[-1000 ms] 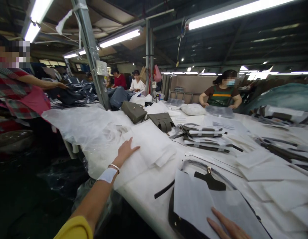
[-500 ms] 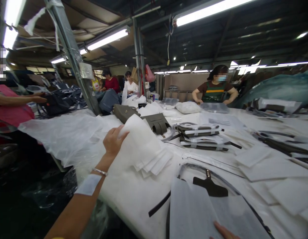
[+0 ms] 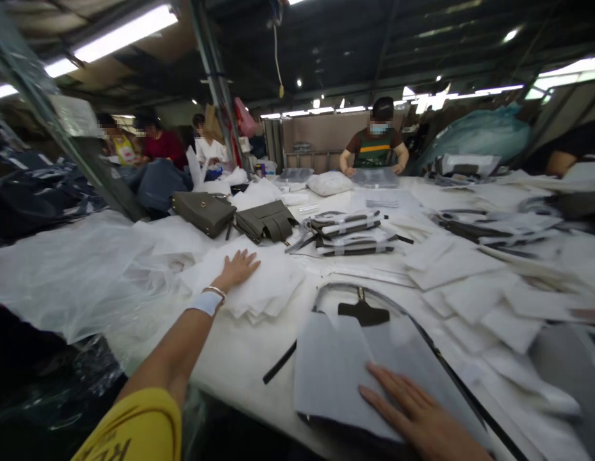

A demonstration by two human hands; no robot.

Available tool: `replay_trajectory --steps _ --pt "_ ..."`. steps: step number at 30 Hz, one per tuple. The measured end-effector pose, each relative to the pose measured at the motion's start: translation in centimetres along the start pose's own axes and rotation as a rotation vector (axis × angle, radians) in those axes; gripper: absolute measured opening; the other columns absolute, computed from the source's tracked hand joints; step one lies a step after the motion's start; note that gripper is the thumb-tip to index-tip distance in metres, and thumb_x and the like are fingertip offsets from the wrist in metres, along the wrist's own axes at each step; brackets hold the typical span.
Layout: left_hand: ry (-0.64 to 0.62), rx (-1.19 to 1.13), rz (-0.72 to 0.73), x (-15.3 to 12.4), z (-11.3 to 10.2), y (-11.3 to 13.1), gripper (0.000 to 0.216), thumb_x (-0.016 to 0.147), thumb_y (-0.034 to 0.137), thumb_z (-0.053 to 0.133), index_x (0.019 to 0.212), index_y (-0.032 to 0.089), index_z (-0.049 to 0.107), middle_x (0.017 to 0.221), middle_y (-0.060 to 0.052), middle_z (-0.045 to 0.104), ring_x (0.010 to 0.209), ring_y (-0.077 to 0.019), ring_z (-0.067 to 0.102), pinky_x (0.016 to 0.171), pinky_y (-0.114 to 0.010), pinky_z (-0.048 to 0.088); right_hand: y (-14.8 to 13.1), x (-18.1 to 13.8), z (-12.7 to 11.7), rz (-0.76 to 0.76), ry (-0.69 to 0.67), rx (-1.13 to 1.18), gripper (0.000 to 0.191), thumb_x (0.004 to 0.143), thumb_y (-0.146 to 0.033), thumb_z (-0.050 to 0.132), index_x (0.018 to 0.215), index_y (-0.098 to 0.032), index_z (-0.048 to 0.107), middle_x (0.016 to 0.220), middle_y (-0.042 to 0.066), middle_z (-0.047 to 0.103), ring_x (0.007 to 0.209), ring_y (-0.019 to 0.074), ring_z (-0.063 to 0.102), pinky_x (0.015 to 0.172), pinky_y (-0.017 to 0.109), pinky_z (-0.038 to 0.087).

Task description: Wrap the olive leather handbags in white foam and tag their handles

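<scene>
Fingers spread, my left hand (image 3: 238, 268) lies flat on a fanned stack of thin white sheets (image 3: 273, 282) at the table's near left. My right hand (image 3: 412, 406) rests with stretched fingers on a bag (image 3: 364, 314) lying in front of me. Most of that bag is covered by a pale wrapping sheet (image 3: 330, 365); a dark tab with metal hardware and a long plastic-wrapped handle show at its far end. A dark strap end (image 3: 279, 363) sticks out on its left side. Neither hand grips anything.
Two olive bags (image 3: 204, 212) and a pile of wrapped bags (image 3: 352, 234) lie beyond my hands. Loose white sheets (image 3: 474, 282) spread to the right, clear plastic sheeting (image 3: 86, 275) to the left. A masked person (image 3: 376, 144) works across the table; others are farther left.
My left hand has gone from pinching a raised edge of the white sheets to lying flat on them. My right hand has moved farther onto the wrapped bag. The view has turned right.
</scene>
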State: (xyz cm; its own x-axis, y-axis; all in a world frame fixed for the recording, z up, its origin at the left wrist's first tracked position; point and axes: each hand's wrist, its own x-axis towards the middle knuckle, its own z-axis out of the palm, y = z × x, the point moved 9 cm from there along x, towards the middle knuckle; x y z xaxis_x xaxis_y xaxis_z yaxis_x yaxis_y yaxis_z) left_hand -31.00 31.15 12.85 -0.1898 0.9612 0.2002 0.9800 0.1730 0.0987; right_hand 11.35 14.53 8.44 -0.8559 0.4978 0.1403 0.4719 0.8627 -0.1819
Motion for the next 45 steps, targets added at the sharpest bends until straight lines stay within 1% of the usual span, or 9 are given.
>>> replay_trajectory --steps 3,6,8,11,16,21,27,34,45 --pt "0.037 -0.085 0.104 -2.9 -2.5 6.1 0.049 0.102 0.038 0.030 0.142 0.013 0.047 0.154 -0.018 0.038 0.144 -0.0326 0.031 0.114 -0.057 0.027 -0.6 0.0 -0.7 0.096 -0.109 0.137 0.084 0.085 -0.063 0.060 0.155 -0.034 0.023 0.162 0.010 0.020 0.142 0.0371 0.034 0.112 0.057 0.037" --pt "-0.053 -0.224 0.382 -10.2 -3.6 15.5 0.047 0.103 0.046 0.029 0.142 0.027 0.047 0.144 -0.002 0.055 0.133 -0.0180 0.050 0.111 -0.034 0.040 -1.0 0.1 -1.0 0.125 -0.153 0.226 0.084 0.085 -0.068 0.056 0.154 -0.035 0.025 0.163 0.011 0.018 0.145 0.0364 0.028 0.115 0.059 0.028" --pt "-0.244 -0.349 0.728 -17.3 -3.2 22.1 0.058 0.097 0.056 0.044 0.148 0.029 0.039 0.148 -0.003 0.050 0.135 -0.0204 0.048 0.111 -0.035 0.040 -1.1 0.3 -1.3 0.124 -0.154 0.240 0.082 0.086 -0.069 0.052 0.155 -0.032 0.026 0.162 0.013 0.019 0.146 0.0362 0.027 0.116 0.059 0.027" --pt "-0.279 -0.250 0.878 -23.7 -2.2 26.0 0.085 0.083 0.065 0.060 0.152 0.024 0.031 0.153 -0.012 0.042 0.139 -0.0278 0.042 0.114 -0.045 0.037 -0.8 0.3 -2.3 0.131 -0.141 0.216 0.075 0.092 -0.064 0.048 0.154 -0.024 0.031 0.160 0.018 0.026 0.144 0.0345 0.031 0.115 0.055 0.029" --pt "-0.152 -0.093 0.884 -24.6 -1.1 26.0 0.074 0.089 0.054 0.059 0.151 0.024 0.032 0.153 -0.012 0.041 0.140 -0.0277 0.041 0.114 -0.048 0.035 0.1 -0.6 -4.4 0.157 -0.116 0.108 0.065 0.092 -0.048 0.059 0.147 -0.017 0.044 0.145 0.018 0.051 0.130 0.0320 0.051 0.109 0.049 0.041" --pt "-0.071 -0.041 0.879 -24.6 -2.3 25.7 0.072 0.089 0.047 0.063 0.151 0.028 0.031 0.156 -0.009 0.038 0.143 -0.0286 0.036 0.116 -0.053 0.029 -0.5 -3.0 -5.7 0.135 0.055 -0.041 0.068 0.089 -0.044 0.065 0.148 -0.021 0.041 0.150 0.014 0.046 0.135 0.0328 0.044 0.112 0.053 0.035" --pt "-0.162 -0.018 0.816 -24.1 -1.5 24.7 0.084 0.080 0.034 0.076 0.151 0.030 0.032 0.153 -0.008 0.043 0.137 -0.0304 0.045 0.109 -0.051 0.040 -0.3 -4.7 -4.1 0.167 0.168 -0.079 0.070 0.085 -0.027 0.069 0.148 -0.021 0.041 0.149 0.011 0.048 0.135 0.0297 0.046 0.113 0.052 0.034" --pt "0.136 -0.047 0.809 -26.5 1.2 23.5 0.060 0.088 0.000 0.041 0.143 0.025 0.047 0.141 -0.004 0.057 0.129 -0.0246 0.054 0.108 -0.048 0.041 -0.3 -6.0 -1.1 0.128 0.470 -0.168 0.050 0.093 -0.005 0.045 0.137 -0.026 0.056 0.130 0.004 0.066 0.123 0.0217 0.059 0.108 0.045 0.041" --pt "-0.142 0.009 0.776 -24.3 -1.5 26.9 0.077 0.084 0.044 0.069 0.150 0.024 0.035 0.139 -0.014 0.056 0.122 -0.0325 0.057 0.098 -0.047 0.048 -0.6 -0.6 -5.8 0.180 -0.013 -0.098 0.072 0.082 -0.053 0.069 0.142 -0.018 0.050 0.110 0.014 0.069 0.099 0.0303 0.064 0.085 0.043 0.050"
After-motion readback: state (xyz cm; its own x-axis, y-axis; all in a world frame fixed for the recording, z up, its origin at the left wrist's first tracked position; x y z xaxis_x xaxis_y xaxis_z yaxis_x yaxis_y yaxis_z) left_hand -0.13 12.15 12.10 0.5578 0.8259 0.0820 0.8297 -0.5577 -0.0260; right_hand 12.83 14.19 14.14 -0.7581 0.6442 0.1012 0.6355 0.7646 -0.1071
